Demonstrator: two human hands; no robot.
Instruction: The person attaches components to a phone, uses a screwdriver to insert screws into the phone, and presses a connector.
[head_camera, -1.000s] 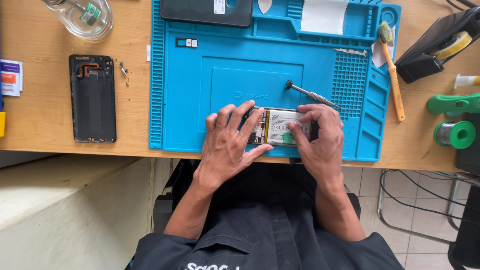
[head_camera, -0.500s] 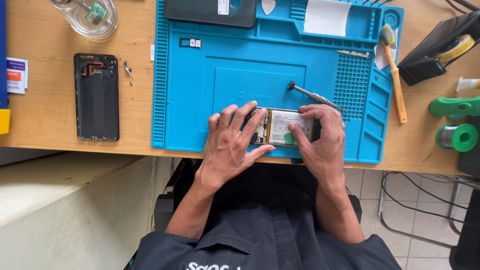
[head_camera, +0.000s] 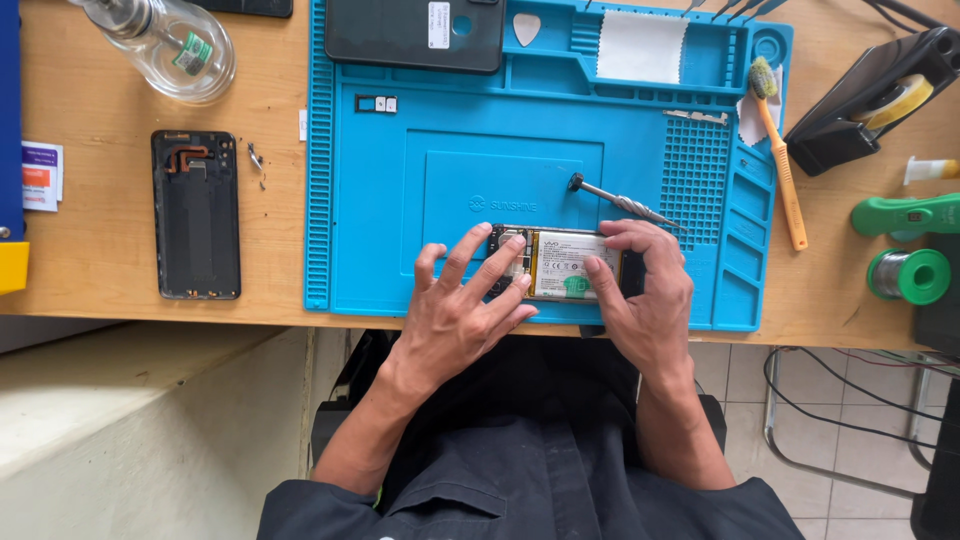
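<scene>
On the near edge of the blue work mat (head_camera: 400, 250): 1 opened phone (head_camera: 560, 263), back removed, battery showing, lying flat. Left hand (head_camera: 465, 315) rests on its left end, fingers spread, gripping nothing. Right hand (head_camera: 645, 295) closes around its right end, thumb on the battery. Screwdriver (head_camera: 620, 203) just beyond. 1 black back cover (head_camera: 197, 215) on the wooden table (head_camera: 100, 250), well apart to the left
</scene>
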